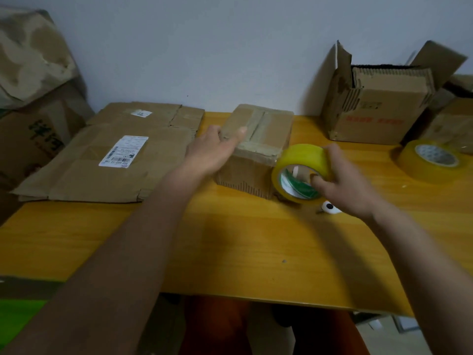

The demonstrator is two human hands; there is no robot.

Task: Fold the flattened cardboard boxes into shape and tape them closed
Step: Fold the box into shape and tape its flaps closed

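head | worn, faces forward-down | close over table (230, 239)

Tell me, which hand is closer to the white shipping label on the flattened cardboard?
Left. The left hand rests on the small taped cardboard box, just right of the white shipping label; the right hand holds the yellow tape roll, farther right.

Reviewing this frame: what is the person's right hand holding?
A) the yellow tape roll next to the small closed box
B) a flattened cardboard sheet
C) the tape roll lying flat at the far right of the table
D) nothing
A: the right hand grips the upright yellow tape roll, a fingertip in its core, beside the small closed box that the left hand rests on; the other tape roll lies untouched.
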